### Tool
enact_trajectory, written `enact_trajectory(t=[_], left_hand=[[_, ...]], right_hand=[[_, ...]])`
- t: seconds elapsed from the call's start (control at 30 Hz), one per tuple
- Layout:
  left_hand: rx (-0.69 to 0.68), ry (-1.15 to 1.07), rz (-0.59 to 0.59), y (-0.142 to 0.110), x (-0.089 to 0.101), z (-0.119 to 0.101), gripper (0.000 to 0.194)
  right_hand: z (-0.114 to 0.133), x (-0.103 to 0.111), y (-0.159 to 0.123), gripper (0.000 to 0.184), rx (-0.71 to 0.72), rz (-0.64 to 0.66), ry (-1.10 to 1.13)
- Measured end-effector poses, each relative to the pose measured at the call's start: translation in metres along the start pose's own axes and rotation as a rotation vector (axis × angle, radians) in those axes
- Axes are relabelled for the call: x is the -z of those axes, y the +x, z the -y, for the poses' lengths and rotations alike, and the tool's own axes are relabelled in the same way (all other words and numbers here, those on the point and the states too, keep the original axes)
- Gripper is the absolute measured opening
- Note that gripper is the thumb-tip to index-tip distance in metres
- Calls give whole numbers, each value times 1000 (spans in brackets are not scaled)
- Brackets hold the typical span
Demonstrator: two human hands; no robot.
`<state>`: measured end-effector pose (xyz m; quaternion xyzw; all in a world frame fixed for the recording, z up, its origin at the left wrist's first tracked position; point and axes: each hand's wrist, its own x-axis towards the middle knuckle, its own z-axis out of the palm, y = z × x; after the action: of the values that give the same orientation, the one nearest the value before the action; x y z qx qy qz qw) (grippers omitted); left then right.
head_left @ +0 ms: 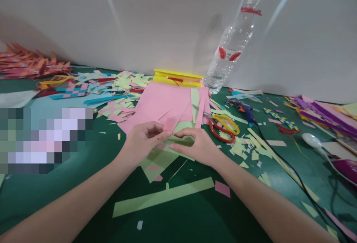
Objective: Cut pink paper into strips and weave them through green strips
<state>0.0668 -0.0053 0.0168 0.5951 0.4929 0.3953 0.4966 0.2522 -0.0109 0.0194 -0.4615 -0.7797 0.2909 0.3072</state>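
My left hand (146, 137) pinches the lower end of a pink paper strip (172, 122) between thumb and fingers. My right hand (196, 144) meets it from the other side, its index fingertip at the strip's end and its thumb held apart below. Under and behind both hands lie pink paper sheets (158, 100) and light green paper (161, 161). Scissors with red and yellow handles (223, 126) rest just right of the pink sheets, blades partly covered by paper strips.
Behind stand a yellow tray (178, 78) and a tilted plastic bottle (231, 49) by the white partition. To the right are a blue glue gun (245, 111) with a black cord, paper scraps and a white spoon (312, 141). Woven paper pieces (119, 109) lie left. A long green strip (164, 197) is in front.
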Motion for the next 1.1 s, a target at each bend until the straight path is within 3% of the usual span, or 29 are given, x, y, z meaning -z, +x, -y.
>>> enact_trajectory(t=[0.23,0.37,0.5,0.7,0.9,1.1], left_hand=[[8,-60,13,-5,-5,-4,31],[-9,-70,-29,-5,-6,-2,30],[-9,-123,-103,-3,-3,1,37],[113,19,17,-2,2,-2,47],[209,-10,90,-2,0,-4,27],[249,-65,96,1,-1,-2,14]], right_hand=[[4,-9,-2,10,25,2,-99],[5,-5,-3,16,-60,71,30],[4,1,0,25,-133,7,97],[-2,5,5,42,-213,-79,149],[-2,7,4,35,-232,-10,205],[-5,10,4,44,-252,64,209]])
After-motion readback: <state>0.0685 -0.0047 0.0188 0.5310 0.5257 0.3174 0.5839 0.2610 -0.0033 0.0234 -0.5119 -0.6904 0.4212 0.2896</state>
